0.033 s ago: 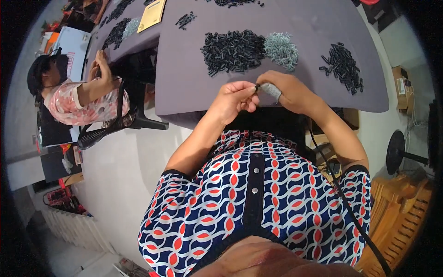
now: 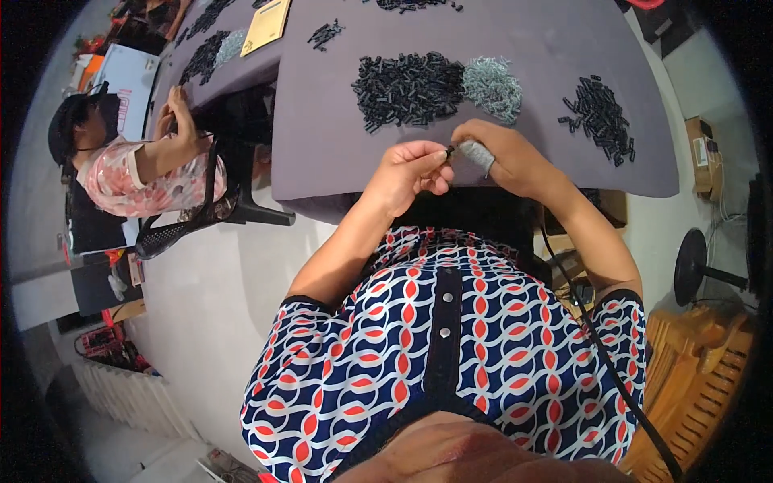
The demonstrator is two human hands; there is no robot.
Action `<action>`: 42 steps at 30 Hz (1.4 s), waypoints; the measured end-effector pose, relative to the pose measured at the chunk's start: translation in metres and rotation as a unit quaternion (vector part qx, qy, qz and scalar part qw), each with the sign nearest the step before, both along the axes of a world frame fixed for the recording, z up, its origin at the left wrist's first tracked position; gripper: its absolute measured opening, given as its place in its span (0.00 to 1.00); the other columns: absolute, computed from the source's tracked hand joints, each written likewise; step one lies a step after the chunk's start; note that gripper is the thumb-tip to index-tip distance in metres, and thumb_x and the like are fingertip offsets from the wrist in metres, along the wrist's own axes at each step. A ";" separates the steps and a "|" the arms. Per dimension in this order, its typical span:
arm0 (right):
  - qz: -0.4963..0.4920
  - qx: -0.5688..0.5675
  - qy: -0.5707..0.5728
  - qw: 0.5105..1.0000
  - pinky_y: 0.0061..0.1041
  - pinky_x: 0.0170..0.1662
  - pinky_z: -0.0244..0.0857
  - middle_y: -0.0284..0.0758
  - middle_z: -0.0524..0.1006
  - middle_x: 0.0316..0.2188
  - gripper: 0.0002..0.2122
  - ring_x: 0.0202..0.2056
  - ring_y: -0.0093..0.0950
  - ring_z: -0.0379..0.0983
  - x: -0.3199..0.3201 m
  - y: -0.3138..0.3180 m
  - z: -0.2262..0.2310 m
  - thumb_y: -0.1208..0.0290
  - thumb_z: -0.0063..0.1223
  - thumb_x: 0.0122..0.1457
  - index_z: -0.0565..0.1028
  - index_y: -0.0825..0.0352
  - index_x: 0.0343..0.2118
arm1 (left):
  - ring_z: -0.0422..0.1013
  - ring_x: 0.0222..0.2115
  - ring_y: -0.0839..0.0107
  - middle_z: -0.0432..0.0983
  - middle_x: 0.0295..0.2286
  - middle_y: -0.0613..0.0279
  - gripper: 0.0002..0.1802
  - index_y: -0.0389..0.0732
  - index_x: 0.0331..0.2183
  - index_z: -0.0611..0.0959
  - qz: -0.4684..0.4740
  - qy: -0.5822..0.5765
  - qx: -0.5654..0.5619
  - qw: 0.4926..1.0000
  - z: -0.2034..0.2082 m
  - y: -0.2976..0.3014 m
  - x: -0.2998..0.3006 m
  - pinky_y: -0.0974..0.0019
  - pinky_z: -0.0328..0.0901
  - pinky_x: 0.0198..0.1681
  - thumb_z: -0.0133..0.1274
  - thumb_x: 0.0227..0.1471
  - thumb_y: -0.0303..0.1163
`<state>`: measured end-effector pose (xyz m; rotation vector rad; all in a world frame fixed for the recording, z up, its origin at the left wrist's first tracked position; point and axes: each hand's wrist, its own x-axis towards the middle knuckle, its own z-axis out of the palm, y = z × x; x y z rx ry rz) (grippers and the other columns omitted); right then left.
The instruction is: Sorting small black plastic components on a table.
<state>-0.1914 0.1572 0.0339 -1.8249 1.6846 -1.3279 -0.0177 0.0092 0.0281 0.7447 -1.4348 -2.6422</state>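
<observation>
Black piece (image 2: 449,151), small and short, sits between the thumb and forefinger of the left hand (image 2: 405,173), held in the air near the middle of the near edge of the table (image 2: 555,48). Those two fingertips are pinched together on it, while the other left fingers curl loosely below. The right hand (image 2: 517,157) curls around a grey bundle (image 2: 478,158) just beside it; whether the right fingertips touch the black piece, I cannot tell.

It is probably very light and fairly stiff, more like hard plastic than rubber, and not easily broken. Being so small and perhaps smooth, it could slip or roll out of a loose pinch, so the best hold seems to be on its sides, close to one end, with light pressure. The grey bundle looks softer and may give when squeezed.

Away from the near edge lie a big heap of black pieces (image 2: 407,90) and, touching its right side, a heap of pale pieces (image 2: 493,87). Another black heap (image 2: 600,121) lies toward the table's right edge.
</observation>
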 end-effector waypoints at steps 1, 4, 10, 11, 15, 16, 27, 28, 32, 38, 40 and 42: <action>-0.019 0.024 -0.014 0.999 0.37 0.39 0.67 0.42 0.75 0.33 0.07 0.36 0.45 0.74 -0.002 0.001 0.003 0.72 0.48 0.60 0.72 0.68 0.38 | 0.77 0.23 0.73 0.81 0.27 0.58 0.08 0.36 0.39 0.81 0.001 0.000 -0.001 1.000 0.000 0.001 0.001 0.73 0.72 0.28 0.53 0.60 0.29; -0.030 0.077 -0.021 0.996 0.36 0.40 0.66 0.43 0.75 0.31 0.07 0.37 0.44 0.73 -0.002 0.000 0.006 0.71 0.47 0.61 0.72 0.69 0.38 | 0.77 0.24 0.73 0.81 0.27 0.58 0.08 0.35 0.40 0.80 0.006 -0.004 -0.074 0.997 -0.002 0.004 0.002 0.73 0.72 0.29 0.52 0.61 0.28; -0.027 0.111 0.041 0.993 0.37 0.37 0.66 0.44 0.74 0.29 0.05 0.35 0.48 0.73 0.011 -0.002 0.001 0.71 0.48 0.59 0.72 0.67 0.34 | 0.78 0.27 0.73 0.80 0.29 0.59 0.08 0.33 0.41 0.80 0.007 0.023 -0.165 0.986 -0.003 0.013 0.002 0.73 0.73 0.31 0.50 0.61 0.26; -0.027 0.104 0.048 0.993 0.37 0.36 0.66 0.44 0.74 0.29 0.05 0.35 0.48 0.72 0.011 -0.002 0.000 0.72 0.48 0.58 0.72 0.67 0.34 | 0.78 0.27 0.73 0.80 0.30 0.59 0.08 0.33 0.41 0.79 -0.008 0.027 -0.183 0.983 -0.004 0.013 0.004 0.73 0.72 0.31 0.50 0.62 0.26; 0.021 0.076 0.036 0.996 0.38 0.35 0.66 0.44 0.74 0.28 0.04 0.34 0.48 0.72 0.008 0.000 0.002 0.75 0.50 0.56 0.72 0.67 0.34 | 0.78 0.26 0.73 0.80 0.28 0.58 0.09 0.32 0.40 0.79 -0.085 -0.037 -0.105 0.990 0.006 0.004 0.004 0.73 0.72 0.30 0.49 0.62 0.27; 0.043 0.069 0.041 0.996 0.38 0.35 0.65 0.43 0.73 0.28 0.04 0.34 0.48 0.72 0.007 0.001 0.003 0.77 0.51 0.55 0.72 0.68 0.34 | 0.78 0.26 0.73 0.80 0.28 0.58 0.09 0.32 0.40 0.79 -0.085 -0.036 -0.104 0.990 0.003 -0.001 0.005 0.73 0.72 0.30 0.49 0.62 0.27; 0.037 0.069 0.095 0.992 0.39 0.36 0.66 0.42 0.73 0.30 0.10 0.35 0.47 0.72 0.007 0.005 -0.003 0.82 0.53 0.51 0.73 0.68 0.37 | 0.77 0.23 0.71 0.80 0.27 0.57 0.08 0.33 0.39 0.80 -0.034 -0.027 0.050 0.998 -0.015 0.005 0.004 0.71 0.73 0.28 0.52 0.60 0.28; 0.014 0.053 0.078 0.995 0.38 0.37 0.67 0.42 0.74 0.31 0.11 0.35 0.46 0.73 0.011 0.003 -0.003 0.81 0.55 0.51 0.74 0.67 0.40 | 0.77 0.23 0.71 0.80 0.27 0.57 0.08 0.33 0.39 0.80 -0.033 -0.028 0.050 0.998 -0.015 0.007 0.004 0.71 0.73 0.28 0.52 0.60 0.28; -0.073 0.065 0.062 0.993 0.35 0.39 0.69 0.40 0.74 0.35 0.18 0.38 0.42 0.75 0.016 0.004 0.003 0.74 0.59 0.51 0.74 0.66 0.46 | 0.78 0.28 0.71 0.81 0.30 0.57 0.08 0.35 0.39 0.81 0.071 -0.023 0.037 0.997 -0.007 0.016 -0.001 0.71 0.74 0.31 0.54 0.58 0.28; -0.102 0.027 0.197 0.975 0.37 0.34 0.67 0.37 0.71 0.30 0.14 0.33 0.39 0.73 0.023 -0.008 -0.008 0.69 0.62 0.47 0.73 0.65 0.36 | 0.78 0.31 0.73 0.82 0.33 0.58 0.08 0.35 0.38 0.83 0.099 -0.029 0.018 0.995 -0.011 0.018 0.000 0.71 0.74 0.34 0.56 0.57 0.27; -0.104 0.028 0.195 0.975 0.37 0.34 0.68 0.37 0.71 0.29 0.13 0.33 0.39 0.73 0.026 -0.008 -0.014 0.67 0.63 0.46 0.71 0.64 0.32 | 0.77 0.31 0.73 0.82 0.33 0.58 0.08 0.35 0.38 0.83 0.092 -0.025 0.011 0.995 -0.012 0.018 0.002 0.71 0.74 0.35 0.57 0.57 0.27; -0.106 0.030 0.192 0.975 0.38 0.34 0.68 0.37 0.71 0.28 0.14 0.33 0.39 0.73 0.027 -0.008 -0.015 0.65 0.63 0.45 0.69 0.63 0.29 | 0.77 0.31 0.74 0.81 0.33 0.59 0.08 0.35 0.37 0.84 0.080 -0.030 -0.011 0.996 -0.012 0.020 0.003 0.71 0.74 0.35 0.56 0.57 0.28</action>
